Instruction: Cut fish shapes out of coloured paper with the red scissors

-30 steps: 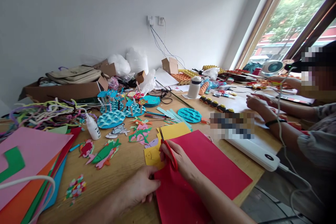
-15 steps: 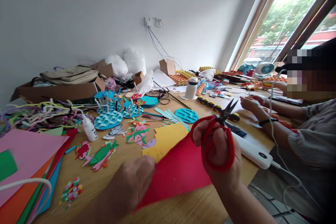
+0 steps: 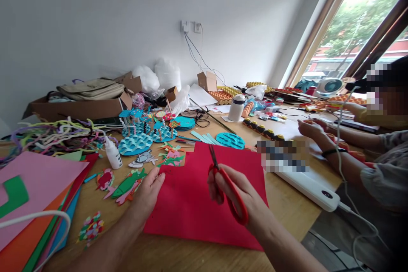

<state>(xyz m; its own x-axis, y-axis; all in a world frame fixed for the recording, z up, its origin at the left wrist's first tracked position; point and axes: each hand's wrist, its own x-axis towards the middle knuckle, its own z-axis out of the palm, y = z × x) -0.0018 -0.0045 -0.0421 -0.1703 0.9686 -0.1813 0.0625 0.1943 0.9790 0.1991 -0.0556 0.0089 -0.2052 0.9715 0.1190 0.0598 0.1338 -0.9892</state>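
Note:
A large red craft sheet [image 3: 204, 208] with a stepped upper-left corner lies in front of me, spread towards the camera. My left hand [image 3: 152, 189] pinches its left edge, thumb on top. Above the sheet, my right hand [image 3: 237, 193] is closed round red-handled scissors [image 3: 232, 204]. Their dark blades point up and away and look nearly together, apart from the sheet's edge. Left of the sheet lie a green paper fish [image 3: 127, 185] and a cluster of multicoloured paper bits [image 3: 91, 226].
Stacked coloured sheets [image 3: 41, 182] lie left, near a glue bottle [image 3: 112, 153]. Blue wavy discs [image 3: 135, 143] stand behind. A white power bank-like bar [image 3: 307, 187] with a cable lies right. Another person's hands [image 3: 310, 129] work at the far right.
The red sheet has come down flatter and now hides the yellow sheet. My right hand with the scissors has moved left and lower, the blades turning from right to left and closing.

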